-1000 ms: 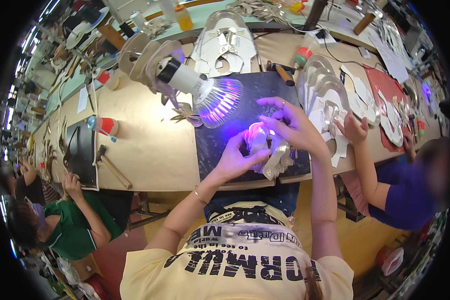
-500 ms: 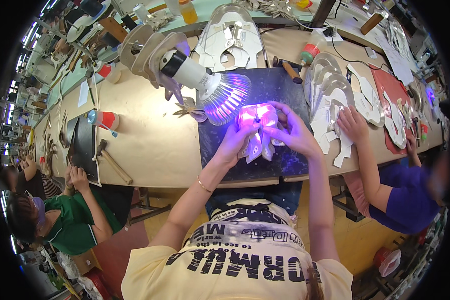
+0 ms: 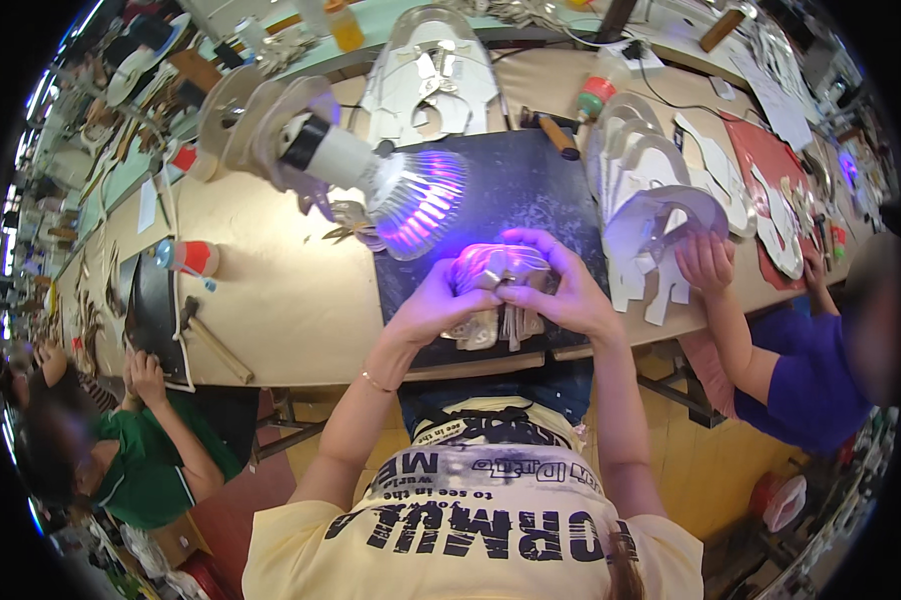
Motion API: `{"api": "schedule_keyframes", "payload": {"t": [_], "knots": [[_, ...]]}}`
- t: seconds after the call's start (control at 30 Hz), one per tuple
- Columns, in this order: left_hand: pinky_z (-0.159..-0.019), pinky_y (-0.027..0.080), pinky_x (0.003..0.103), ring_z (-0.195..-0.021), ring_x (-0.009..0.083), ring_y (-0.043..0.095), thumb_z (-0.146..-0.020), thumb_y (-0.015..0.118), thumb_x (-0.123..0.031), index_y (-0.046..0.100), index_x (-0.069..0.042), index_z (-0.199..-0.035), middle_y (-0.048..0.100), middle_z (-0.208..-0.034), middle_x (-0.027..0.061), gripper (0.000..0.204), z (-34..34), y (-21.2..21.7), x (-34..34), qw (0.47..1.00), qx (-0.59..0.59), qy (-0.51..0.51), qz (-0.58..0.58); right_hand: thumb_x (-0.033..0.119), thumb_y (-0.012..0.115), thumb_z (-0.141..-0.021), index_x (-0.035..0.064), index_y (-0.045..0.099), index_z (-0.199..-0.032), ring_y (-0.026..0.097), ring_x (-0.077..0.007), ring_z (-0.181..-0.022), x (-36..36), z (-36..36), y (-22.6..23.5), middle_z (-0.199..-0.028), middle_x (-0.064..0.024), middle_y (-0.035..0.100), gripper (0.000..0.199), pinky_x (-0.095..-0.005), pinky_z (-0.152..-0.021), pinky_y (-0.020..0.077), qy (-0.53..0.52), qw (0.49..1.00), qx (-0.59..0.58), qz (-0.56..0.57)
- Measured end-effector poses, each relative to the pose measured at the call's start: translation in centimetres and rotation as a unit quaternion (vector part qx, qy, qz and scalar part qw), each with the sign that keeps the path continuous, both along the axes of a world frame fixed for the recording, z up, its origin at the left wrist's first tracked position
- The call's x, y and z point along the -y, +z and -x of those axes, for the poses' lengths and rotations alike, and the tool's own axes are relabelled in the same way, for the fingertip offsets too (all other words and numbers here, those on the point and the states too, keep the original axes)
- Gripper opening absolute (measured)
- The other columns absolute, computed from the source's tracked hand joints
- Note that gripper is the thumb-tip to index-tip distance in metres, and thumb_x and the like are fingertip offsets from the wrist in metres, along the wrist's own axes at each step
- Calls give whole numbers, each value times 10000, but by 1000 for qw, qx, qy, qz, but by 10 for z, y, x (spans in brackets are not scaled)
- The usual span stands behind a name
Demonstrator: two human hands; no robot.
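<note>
Both of my hands grip a bundle of pale, layered shoe-upper pieces (image 3: 501, 262) above the near part of a dark work mat (image 3: 516, 185). My left hand (image 3: 439, 305) is closed round its left side. My right hand (image 3: 574, 298) wraps the right side, fingers over the far edge, and the two thumbs almost meet on the near face. Purple-pink light falls on the bundle's top from a ribbed lamp (image 3: 416, 203) just beyond my left hand. Lower ends of the pieces hang below my thumbs; my palms hide the sides.
White shoe-upper pieces (image 3: 433, 90) lie at the mat's far side. A hammer (image 3: 557, 138), a red-and-green bottle (image 3: 597, 95) and a left-hand mallet (image 3: 216, 340) rest on the table. At right a co-worker's hand (image 3: 706, 262) holds a pale curved piece (image 3: 661, 210); another co-worker sits left.
My hands and the bundle have come closer to me, out from under the lamp's brightest light, and the bundle is tilted differently. The right co-worker now holds up a curved piece.
</note>
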State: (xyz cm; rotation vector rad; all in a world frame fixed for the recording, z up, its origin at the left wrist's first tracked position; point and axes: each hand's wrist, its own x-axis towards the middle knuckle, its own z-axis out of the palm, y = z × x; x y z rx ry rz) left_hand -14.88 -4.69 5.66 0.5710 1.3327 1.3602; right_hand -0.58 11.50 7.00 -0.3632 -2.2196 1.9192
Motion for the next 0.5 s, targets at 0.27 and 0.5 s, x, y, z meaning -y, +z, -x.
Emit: {"api": "schedule_keyframes", "payload": {"t": [0.27,0.5], "knots": [[-763,476,239,-879,58,551,-837,733,-109,573,-38,-1234,619,-997,-18,433,-13,2,-3,997,69,-19,-31,178,798,-756,10,591,-1231,671,-138,-917,-11,-4,5,-1013,-91,715,545,-298,-835,524,23,999,-14,-35],[-855,485,273,-973,92,590,-837,743,-143,505,-27,-1334,625,-1097,26,563,4,-18,8,988,122,-93,-3,167,788,-755,29,554,-1213,663,-108,-895,-17,-9,0,-969,-63,708,532,-272,-781,512,37,999,1,39]]}}
